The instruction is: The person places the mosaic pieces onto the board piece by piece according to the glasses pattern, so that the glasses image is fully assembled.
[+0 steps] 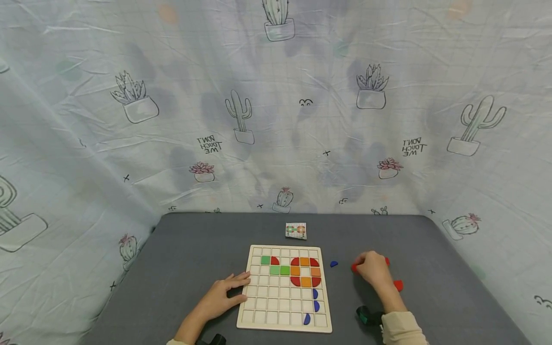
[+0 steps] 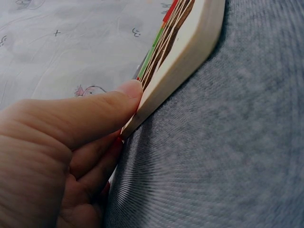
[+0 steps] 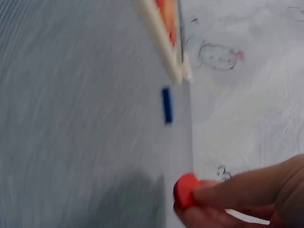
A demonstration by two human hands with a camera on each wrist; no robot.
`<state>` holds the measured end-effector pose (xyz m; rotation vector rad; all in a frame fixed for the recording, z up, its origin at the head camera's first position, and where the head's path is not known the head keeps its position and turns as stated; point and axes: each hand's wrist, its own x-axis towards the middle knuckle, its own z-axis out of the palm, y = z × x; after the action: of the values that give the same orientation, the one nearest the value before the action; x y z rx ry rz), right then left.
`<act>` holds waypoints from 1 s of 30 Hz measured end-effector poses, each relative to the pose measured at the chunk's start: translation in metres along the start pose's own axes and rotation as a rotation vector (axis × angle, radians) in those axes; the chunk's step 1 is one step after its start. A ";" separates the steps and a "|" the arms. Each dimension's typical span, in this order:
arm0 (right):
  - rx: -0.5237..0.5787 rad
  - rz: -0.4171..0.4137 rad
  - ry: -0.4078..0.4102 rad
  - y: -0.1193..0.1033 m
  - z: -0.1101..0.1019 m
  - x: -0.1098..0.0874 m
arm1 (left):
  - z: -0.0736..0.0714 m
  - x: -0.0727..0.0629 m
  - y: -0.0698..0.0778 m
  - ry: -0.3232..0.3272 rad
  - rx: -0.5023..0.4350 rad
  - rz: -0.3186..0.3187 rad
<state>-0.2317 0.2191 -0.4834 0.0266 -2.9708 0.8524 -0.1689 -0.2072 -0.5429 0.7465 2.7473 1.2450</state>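
I pinched a red piece [image 3: 186, 185] in my right hand [image 1: 374, 269], right of the grid board [image 1: 284, 328], while my left hand [image 1: 217, 298] touched the board's left edge without clasping. A light pinch and a steadied board seemed wisest. The piece's curved rim jutted boardward; my grip hid its long axis.

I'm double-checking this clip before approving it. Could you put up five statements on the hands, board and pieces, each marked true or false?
1. The right hand pinches a red piece. True.
2. The left hand touches the right edge of the board. False: the left hand touches its left edge.
3. A loose blue piece lies to the right of the board. True.
4. The card lies on the board. False: the card lies beyond it, on the table.
5. Three blue half-rounds sit on the board. True.
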 end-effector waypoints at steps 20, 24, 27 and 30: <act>0.794 0.033 -0.206 -0.063 0.049 0.009 | 0.000 0.000 0.000 0.014 -0.001 0.010; 0.821 -0.005 -0.259 -0.071 0.055 0.010 | 0.001 0.000 0.000 0.004 0.004 0.006; 0.813 -0.016 -0.285 -0.077 0.060 0.009 | 0.001 0.000 0.000 0.002 0.001 0.003; 0.824 -0.021 -0.303 -0.082 0.064 0.010 | 0.000 0.000 0.000 0.007 -0.001 0.003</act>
<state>-0.2417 0.1160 -0.4938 0.2326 -2.5976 2.1488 -0.1690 -0.2069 -0.5430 0.7482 2.7522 1.2514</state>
